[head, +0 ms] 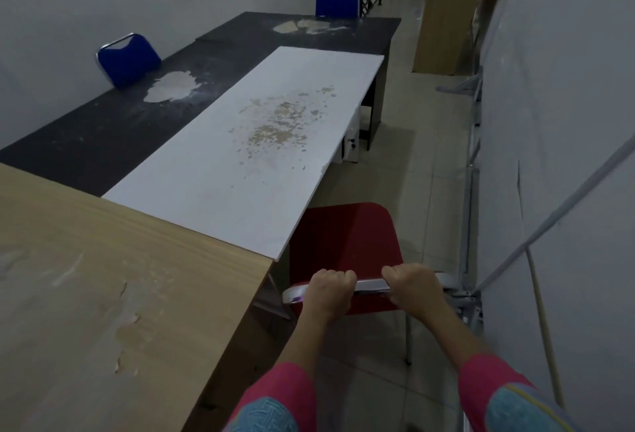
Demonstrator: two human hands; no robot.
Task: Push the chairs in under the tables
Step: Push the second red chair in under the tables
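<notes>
A red chair [343, 242] with a chrome top rail stands at the near right corner of the white table [240, 156], its seat partly under the tabletop edge. My left hand [329, 289] grips the chrome rail on the left, and my right hand [414, 285] grips it on the right. Two blue chairs are tucked against the black table [103, 132]: one blue chair [129, 58] on its far left side, the other blue chair [337, 2] at its far end.
A worn wooden table [103, 294] fills the near left. On the right a narrow tiled aisle [412, 170] runs beside a grey wall with metal poles [470, 191]. A wooden cabinet [450, 15] stands far down the aisle, near black railings.
</notes>
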